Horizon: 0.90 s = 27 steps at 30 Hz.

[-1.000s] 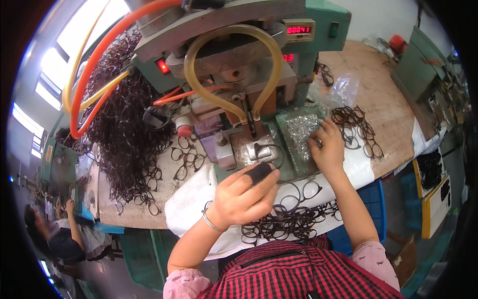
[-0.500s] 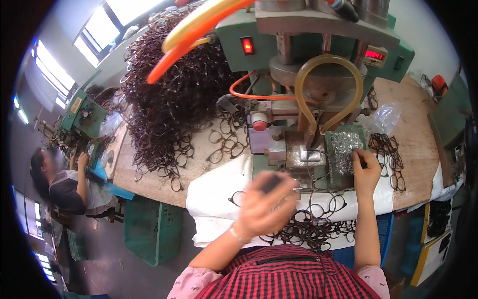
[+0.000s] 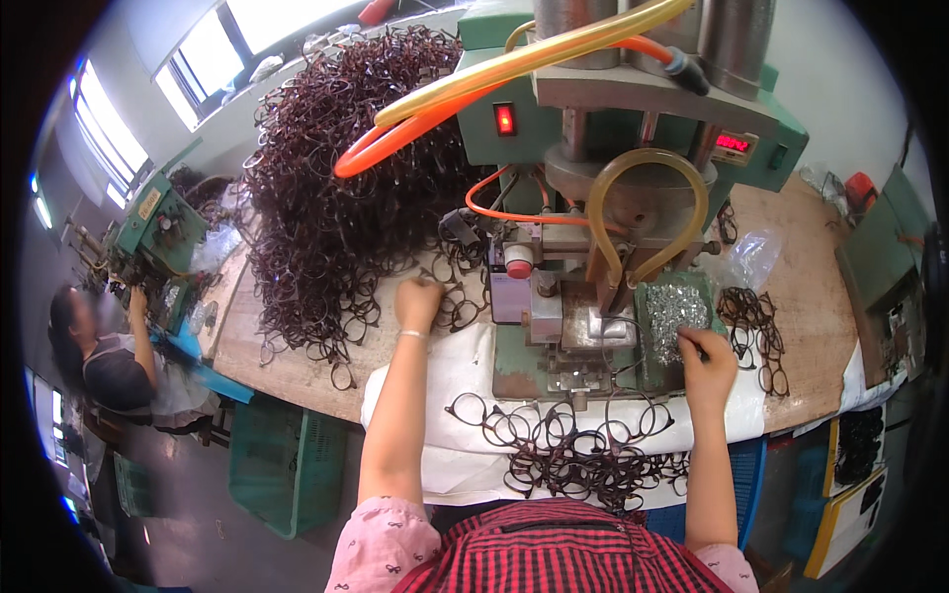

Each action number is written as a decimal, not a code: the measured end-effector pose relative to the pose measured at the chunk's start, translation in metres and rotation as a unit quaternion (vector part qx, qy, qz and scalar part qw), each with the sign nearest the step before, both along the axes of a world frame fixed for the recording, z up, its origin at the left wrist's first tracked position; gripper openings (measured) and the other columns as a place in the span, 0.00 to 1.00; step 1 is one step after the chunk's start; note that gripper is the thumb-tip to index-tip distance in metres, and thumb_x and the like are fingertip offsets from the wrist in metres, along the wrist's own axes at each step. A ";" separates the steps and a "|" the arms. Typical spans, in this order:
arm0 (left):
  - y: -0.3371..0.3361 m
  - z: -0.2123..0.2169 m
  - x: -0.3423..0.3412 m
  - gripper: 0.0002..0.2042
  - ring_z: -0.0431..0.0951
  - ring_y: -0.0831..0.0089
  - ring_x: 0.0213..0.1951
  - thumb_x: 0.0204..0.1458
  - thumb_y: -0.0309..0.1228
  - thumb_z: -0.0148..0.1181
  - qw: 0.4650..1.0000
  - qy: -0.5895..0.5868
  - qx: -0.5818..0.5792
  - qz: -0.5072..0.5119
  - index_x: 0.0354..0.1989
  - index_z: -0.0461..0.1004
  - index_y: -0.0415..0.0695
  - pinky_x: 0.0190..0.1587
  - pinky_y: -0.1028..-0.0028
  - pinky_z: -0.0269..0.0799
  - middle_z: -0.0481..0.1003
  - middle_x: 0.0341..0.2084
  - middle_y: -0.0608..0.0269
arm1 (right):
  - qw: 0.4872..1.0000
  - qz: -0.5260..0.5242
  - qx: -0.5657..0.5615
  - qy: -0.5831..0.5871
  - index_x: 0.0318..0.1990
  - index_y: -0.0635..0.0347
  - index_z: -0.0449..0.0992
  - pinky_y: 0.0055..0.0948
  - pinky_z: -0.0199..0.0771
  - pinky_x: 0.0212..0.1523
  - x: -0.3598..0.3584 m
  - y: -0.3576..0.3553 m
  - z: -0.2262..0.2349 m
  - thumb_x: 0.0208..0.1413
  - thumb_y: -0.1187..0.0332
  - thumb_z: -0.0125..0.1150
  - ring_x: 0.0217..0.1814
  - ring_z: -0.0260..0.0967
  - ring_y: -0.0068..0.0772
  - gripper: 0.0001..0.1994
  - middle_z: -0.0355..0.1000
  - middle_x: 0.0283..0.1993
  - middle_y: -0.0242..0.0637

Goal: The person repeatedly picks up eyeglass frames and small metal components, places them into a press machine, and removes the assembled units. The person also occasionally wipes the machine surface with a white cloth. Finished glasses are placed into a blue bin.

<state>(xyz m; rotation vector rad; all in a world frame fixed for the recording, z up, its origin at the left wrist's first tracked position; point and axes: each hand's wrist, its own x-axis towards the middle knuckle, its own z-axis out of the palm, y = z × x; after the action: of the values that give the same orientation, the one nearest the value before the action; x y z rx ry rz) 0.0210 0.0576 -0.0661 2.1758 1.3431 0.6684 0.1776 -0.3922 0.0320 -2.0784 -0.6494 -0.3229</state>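
My left hand [image 3: 419,304] is reached out on the bench beside several loose dark eyeglass frames [image 3: 461,308] near the foot of a big heap. Its fingers are curled closed, and what they hold is hidden. My right hand [image 3: 708,370] touches the near right part of a green tray [image 3: 652,371] of small shiny metal pieces [image 3: 676,314]. Thumb and fingertips are pinched there; anything between them is too small to make out. Between my arms, a tangle of brown eyeglass frames [image 3: 573,450] lies on white sheeting [image 3: 450,460], in front of a green press machine [image 3: 519,361].
A tall heap of eyeglass frames [image 3: 341,188] fills the left of the bench. More eyeglass frames [image 3: 753,331] and a clear plastic bag [image 3: 755,255] lie right of the tray. Orange hose [image 3: 395,143] hangs before the machine. A co-worker [image 3: 119,371] sits at far left.
My left hand has swung from in front of the machine, out to the left beside the heap. My right hand stays at the metal pieces, fingers now pinched lower. The view has shifted slightly.
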 end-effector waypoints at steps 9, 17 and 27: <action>-0.084 0.097 -0.060 0.07 0.76 0.81 0.26 0.60 0.30 0.62 0.887 -0.414 -0.188 -0.078 0.36 0.75 0.39 0.27 0.83 0.64 0.74 0.26 0.70 | 0.947 0.123 0.203 0.216 0.32 0.65 0.78 0.23 0.71 0.42 -0.045 -0.004 0.057 0.46 0.80 0.69 0.38 0.72 0.23 0.06 0.76 0.34 0.34; -0.124 0.094 -0.053 0.03 0.78 0.74 0.36 0.63 0.26 0.54 0.850 -0.485 -0.171 -0.110 0.41 0.70 0.41 0.39 0.76 0.74 0.75 0.38 0.62 | 0.942 0.185 0.205 0.192 0.43 0.62 0.71 0.25 0.70 0.48 -0.028 0.081 0.077 0.45 0.74 0.70 0.43 0.73 0.24 0.17 0.77 0.35 0.35; -0.186 0.230 -0.007 0.09 0.75 0.68 0.44 0.61 0.23 0.53 0.769 -0.536 0.022 -0.349 0.48 0.68 0.35 0.48 0.67 0.73 0.74 0.42 0.56 | 0.890 0.231 0.293 0.263 0.54 0.66 0.66 0.25 0.69 0.51 -0.046 0.094 0.081 0.46 0.78 0.69 0.43 0.70 0.22 0.26 0.74 0.37 0.36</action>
<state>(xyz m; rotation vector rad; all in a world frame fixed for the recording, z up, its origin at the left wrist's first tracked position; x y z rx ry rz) 0.0137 -0.1286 0.1635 1.5782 -0.0891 1.2951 0.1316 -0.2980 0.1134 -1.2895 -0.5912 0.2898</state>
